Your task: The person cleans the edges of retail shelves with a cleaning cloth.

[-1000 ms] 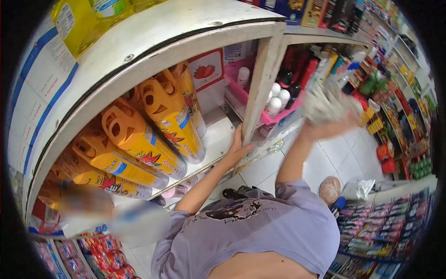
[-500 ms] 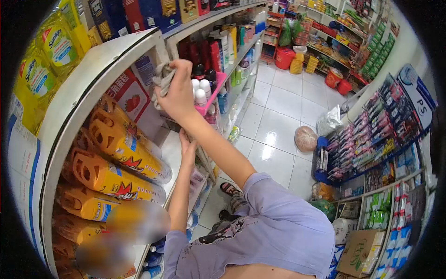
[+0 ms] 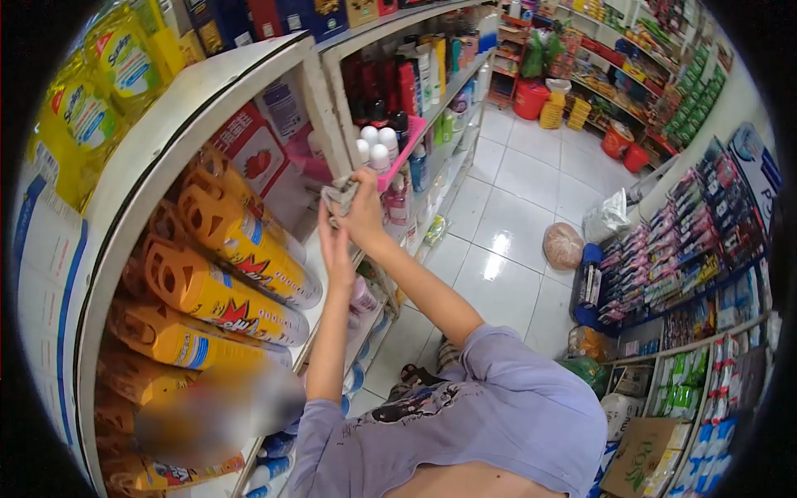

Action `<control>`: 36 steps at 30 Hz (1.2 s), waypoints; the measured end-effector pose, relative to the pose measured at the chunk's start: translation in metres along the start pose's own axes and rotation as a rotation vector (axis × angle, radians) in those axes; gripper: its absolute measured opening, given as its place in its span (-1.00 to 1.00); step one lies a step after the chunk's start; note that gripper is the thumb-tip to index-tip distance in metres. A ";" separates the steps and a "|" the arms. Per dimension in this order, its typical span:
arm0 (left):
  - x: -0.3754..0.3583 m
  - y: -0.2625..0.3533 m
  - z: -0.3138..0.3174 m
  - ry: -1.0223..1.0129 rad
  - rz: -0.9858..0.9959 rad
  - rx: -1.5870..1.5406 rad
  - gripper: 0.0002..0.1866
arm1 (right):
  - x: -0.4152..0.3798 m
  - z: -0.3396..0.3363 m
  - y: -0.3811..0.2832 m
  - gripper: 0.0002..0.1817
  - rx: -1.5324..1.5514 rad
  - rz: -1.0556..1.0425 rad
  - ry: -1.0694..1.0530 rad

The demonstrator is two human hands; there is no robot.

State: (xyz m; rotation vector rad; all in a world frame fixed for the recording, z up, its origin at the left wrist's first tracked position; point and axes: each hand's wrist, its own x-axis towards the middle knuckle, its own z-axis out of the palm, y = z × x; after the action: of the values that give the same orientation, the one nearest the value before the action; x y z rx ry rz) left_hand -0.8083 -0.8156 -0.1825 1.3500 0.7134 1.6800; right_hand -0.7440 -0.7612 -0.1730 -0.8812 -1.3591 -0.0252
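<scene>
A crumpled grey cloth (image 3: pixel 339 199) is gripped in my right hand (image 3: pixel 363 217), low in front of the white shelf post (image 3: pixel 334 116). Just below and left of it, my left hand (image 3: pixel 334 249) points upward with its fingers stretched out, fingertips right at the cloth. Behind the right hand stands a pink basket (image 3: pixel 404 158) holding white-capped roll-on bottles (image 3: pixel 379 156). Orange-capped yellow spray cans (image 3: pixel 249 257) fill the shelf to the left of my left hand.
Yellow Sunlight pouches (image 3: pixel 124 54) sit on the shelf top at upper left. A rack of toothbrushes (image 3: pixel 664 241) lines the right side. On the tiled floor (image 3: pixel 498 216) rest a brown bag (image 3: pixel 564 246) and a silvery white sack (image 3: pixel 606 217); red buckets (image 3: pixel 531 100) stand farther back.
My right hand has come down along the shelf post with the cloth, close to my left hand. The left hand has risen slightly. The view has shifted a little.
</scene>
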 end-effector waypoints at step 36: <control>0.078 0.092 0.042 0.079 0.502 0.770 -0.10 | 0.130 0.008 -0.069 -0.33 0.151 -0.255 0.244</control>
State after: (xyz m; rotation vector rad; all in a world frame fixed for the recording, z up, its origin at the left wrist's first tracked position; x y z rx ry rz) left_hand -0.7968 -0.7951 -0.0571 2.1396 1.2223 1.9354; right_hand -0.7508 -0.7436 -0.0269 -0.5549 -1.2182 -0.2174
